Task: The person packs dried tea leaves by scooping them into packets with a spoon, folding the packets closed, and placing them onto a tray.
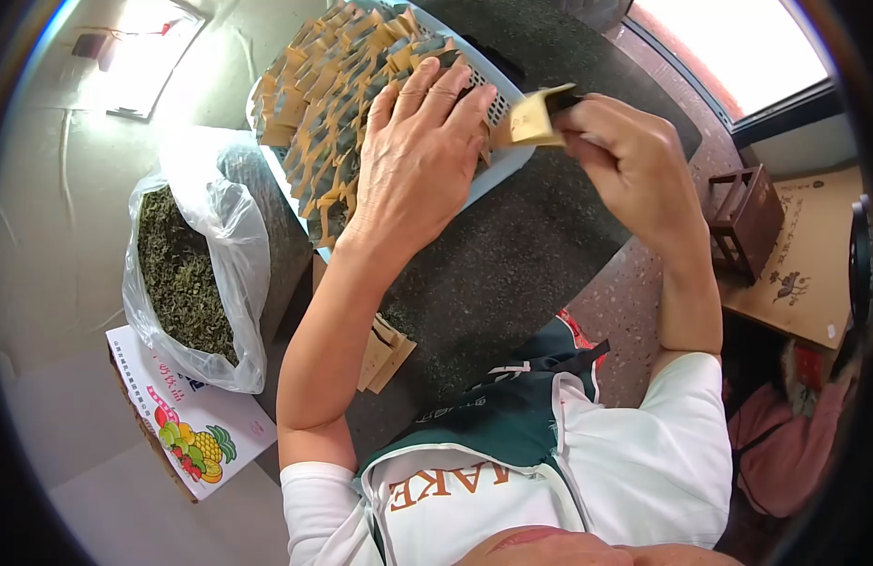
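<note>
Pinching, the right hand (639, 156) has a paper packet (531, 121) at its fingertips. More packets (314, 99) sit beneath the left hand (413, 160), fingers slightly spread.

At the left of the frame you have a clear plastic bag (243, 283) of green leaves (180, 274), its lower end overlapping a fruit-printed white carton (193, 429) in view. Toward the right edge you see a dark brown stand (765, 222), a tan printed panel (814, 259) and, below, pink cloth (785, 457).
</note>
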### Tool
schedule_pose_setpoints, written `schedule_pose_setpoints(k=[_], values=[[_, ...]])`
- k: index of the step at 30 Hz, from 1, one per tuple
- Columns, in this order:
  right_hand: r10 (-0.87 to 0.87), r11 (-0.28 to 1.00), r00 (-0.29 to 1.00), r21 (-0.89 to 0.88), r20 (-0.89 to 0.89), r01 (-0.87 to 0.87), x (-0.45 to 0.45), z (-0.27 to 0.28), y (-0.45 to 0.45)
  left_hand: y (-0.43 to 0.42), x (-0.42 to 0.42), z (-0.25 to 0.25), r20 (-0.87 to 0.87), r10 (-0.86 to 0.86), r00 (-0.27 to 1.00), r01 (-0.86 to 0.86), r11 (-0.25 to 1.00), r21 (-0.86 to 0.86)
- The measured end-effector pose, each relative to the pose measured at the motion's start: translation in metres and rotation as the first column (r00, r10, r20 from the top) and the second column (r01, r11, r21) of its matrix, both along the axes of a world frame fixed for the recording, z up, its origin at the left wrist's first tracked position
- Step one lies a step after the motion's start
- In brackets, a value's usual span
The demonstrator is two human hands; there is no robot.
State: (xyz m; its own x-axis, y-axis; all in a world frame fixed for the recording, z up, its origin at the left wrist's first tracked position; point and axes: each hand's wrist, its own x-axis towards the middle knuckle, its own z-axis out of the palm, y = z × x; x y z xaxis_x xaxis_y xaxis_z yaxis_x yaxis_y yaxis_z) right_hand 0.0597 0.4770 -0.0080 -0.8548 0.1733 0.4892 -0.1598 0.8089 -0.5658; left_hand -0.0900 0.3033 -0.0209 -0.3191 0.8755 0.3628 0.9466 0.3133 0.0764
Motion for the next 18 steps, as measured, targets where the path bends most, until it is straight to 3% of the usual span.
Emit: schedule_pose_setpoints(k=[4, 7, 9, 11, 13, 17, 18], values=[[0.1, 0.989, 0.991, 0.096, 0.087, -0.109, -0.029, -0.021, -0.002, 0.001, 0.0, 0.001, 0.02, -0.005, 1.0, 0.004, 1.0, 0.025], [0.098, 0.991, 0.98, 0.074, 0.174, -0.112, -0.036, -0.021, -0.003, -0.002, 0.002, 0.003, 0.031, -0.005, 0.999, 0.005, 1.0, 0.004], [0.105, 0.991, 0.98, 0.062, 0.167, -0.117, -0.035, -0.02, -0.004, -0.004, 0.009, 0.007, 0.168, -0.008, 0.986, -0.015, 0.991, 0.135], [0.112, 0.991, 0.98, 0.05, 0.164, -0.121, -0.035, -0.023, -0.003, -0.008, 0.017, 0.02, 0.118, -0.048, 0.992, 0.047, 0.999, 0.01], [0.134, 0.99, 0.99, -0.052, 0.042, -0.132, -0.033, -0.031, -0.002, -0.012, 0.029, 0.014, 0.113, -0.062, 0.992, 0.074, 0.992, -0.1], [0.082, 0.986, 0.994, -0.152, 0.067, -0.071, -0.014, -0.022, -0.007, -0.018, 0.036, 0.0, 0.067, -0.029, 0.997, 0.038, 0.988, -0.146], [0.008, 0.963, 0.993, -0.268, 0.115, 0.023, -0.006, -0.02, -0.012, -0.019, 0.04, 0.0, 0.073, -0.03, 0.997, 0.042, 0.987, -0.156]])
